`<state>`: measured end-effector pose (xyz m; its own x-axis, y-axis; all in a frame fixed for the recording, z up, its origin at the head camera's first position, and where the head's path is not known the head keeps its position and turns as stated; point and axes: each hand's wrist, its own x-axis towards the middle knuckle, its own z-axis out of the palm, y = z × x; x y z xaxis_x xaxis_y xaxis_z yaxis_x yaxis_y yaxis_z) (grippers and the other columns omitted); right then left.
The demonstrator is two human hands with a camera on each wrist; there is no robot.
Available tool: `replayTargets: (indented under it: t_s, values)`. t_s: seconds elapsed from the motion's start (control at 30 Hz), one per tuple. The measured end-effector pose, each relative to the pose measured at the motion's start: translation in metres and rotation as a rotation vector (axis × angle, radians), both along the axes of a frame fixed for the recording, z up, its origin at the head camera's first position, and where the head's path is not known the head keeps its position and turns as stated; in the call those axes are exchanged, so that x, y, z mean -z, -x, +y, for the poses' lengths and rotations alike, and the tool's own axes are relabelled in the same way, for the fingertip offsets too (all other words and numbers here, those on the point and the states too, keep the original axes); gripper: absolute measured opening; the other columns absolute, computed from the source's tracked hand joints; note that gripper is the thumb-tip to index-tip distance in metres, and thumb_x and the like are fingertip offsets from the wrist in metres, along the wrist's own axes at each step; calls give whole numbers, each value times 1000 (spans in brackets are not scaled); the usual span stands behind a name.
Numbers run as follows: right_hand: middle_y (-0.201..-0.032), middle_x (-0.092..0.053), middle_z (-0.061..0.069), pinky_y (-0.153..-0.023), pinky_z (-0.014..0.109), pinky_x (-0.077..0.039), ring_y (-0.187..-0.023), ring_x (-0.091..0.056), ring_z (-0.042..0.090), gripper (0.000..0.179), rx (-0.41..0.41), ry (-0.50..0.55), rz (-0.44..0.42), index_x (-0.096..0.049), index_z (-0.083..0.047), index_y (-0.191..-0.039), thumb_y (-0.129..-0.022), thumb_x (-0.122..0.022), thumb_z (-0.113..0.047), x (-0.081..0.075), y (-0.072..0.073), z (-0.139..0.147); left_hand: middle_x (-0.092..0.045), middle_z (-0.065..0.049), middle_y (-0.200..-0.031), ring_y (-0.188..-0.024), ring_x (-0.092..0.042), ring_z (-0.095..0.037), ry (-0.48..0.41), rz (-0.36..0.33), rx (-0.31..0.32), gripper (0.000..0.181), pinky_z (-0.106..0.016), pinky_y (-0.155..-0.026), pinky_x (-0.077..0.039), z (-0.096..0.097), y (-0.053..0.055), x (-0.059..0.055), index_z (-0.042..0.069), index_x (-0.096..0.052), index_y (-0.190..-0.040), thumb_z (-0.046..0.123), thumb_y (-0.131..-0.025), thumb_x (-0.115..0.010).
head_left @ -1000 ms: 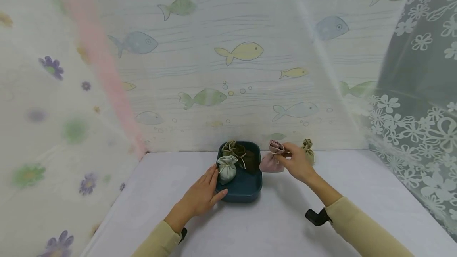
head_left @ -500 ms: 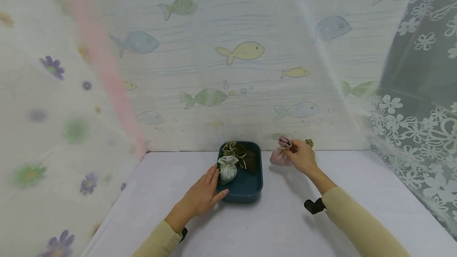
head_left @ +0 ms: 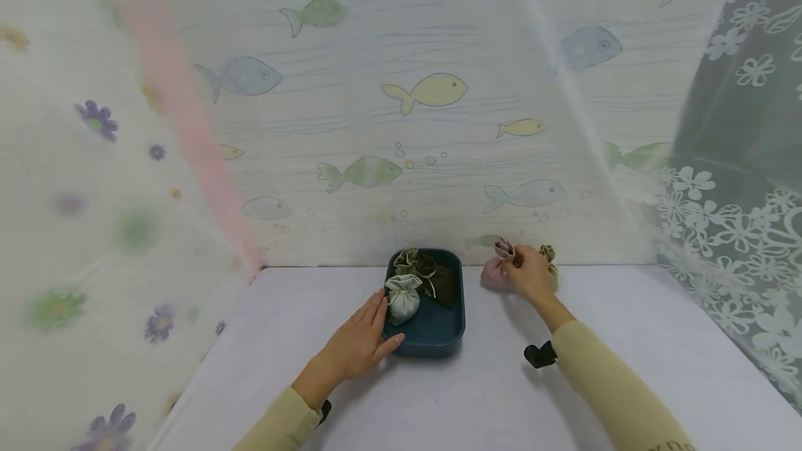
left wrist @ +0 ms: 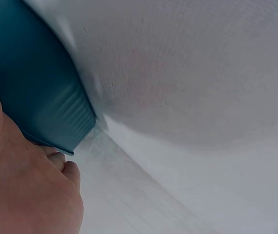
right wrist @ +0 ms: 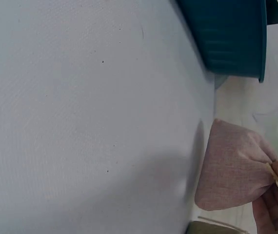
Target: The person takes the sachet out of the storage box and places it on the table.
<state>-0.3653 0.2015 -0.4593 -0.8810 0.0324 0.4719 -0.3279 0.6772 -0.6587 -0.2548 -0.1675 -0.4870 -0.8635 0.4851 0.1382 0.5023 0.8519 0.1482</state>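
My right hand [head_left: 531, 277] pinches a pink drawstring pouch [head_left: 494, 275] by its tied neck, at the back of the table to the right of a dark blue bin [head_left: 432, 334]. In the right wrist view the pouch's full bottom [right wrist: 229, 168] hangs close over the white surface, its shadow right beside it. My left hand [head_left: 354, 343] rests along the bin's left side with fingers fairly straight and thumb near the front corner. Inside the bin sit a pale green pouch [head_left: 404, 303], a dark brown pouch [head_left: 445, 287] and an olive pouch [head_left: 406, 261].
A green drawstring pouch [head_left: 552, 266] stands behind my right hand, partly hidden by it. White cloth covers the table [head_left: 476, 402]. A fish-print curtain [head_left: 351, 221] hangs right behind the table's back edge, with more sheer curtains at both sides.
The pink pouch, held in my right hand, has moved right and slightly back, away from the bin and down towards the table. My left hand stays on the bin.
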Motion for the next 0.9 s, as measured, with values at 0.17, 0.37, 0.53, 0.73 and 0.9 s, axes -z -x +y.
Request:
replayTargets:
  t_s: [0.17, 0.37, 0.53, 0.73, 0.9]
  values:
    - [-96, -69, 26, -78, 48, -54, -88, -65, 38, 15, -8, -16, -41, -69, 11, -101, -89, -66, 1, 5, 1, 2, -11, -20, -170, -157, -14, -32, 13, -5, 0, 92, -47, -124, -24, 2, -2, -2, -5, -18, -161, 68, -105, -27]
    - [-96, -69, 25, -79, 50, -54, -89, -66, 38, 14, -26, -19, -45, -69, 10, -100, -88, -67, 1, 11, 5, 3, -11, -24, -169, -156, -14, -36, -4, -54, 11, 91, -51, -123, -24, 4, -6, -11, -8, -19, -160, 65, -106, -31]
    - [-98, -69, 26, -80, 52, -55, -91, -66, 40, 20, -52, -20, -27, -69, 11, -105, -88, -68, 1, 13, 7, 3, -8, -23, -169, -157, -12, -35, 11, -57, 4, 90, -50, -124, -22, 4, -5, -13, -7, -17, -161, 64, -106, -30]
    - [-107, -65, 31, -86, 55, -55, -97, -66, 44, 27, -89, -39, -32, -63, 15, -115, -91, -64, 4, 9, -2, 3, -6, -21, -170, -157, -9, -33, 17, -66, -5, 90, -48, -125, -20, 4, -3, -11, -6, -16, -161, 65, -106, -29]
    - [-120, -60, 35, -93, 57, -54, -106, -64, 48, 36, -137, -21, -22, -56, 18, -127, -94, -62, 3, 7, -15, 1, -6, -22, -170, -157, -11, -34, 13, -65, -2, 91, -49, -125, -21, 3, -4, -10, -7, -15, -161, 65, -106, -30]
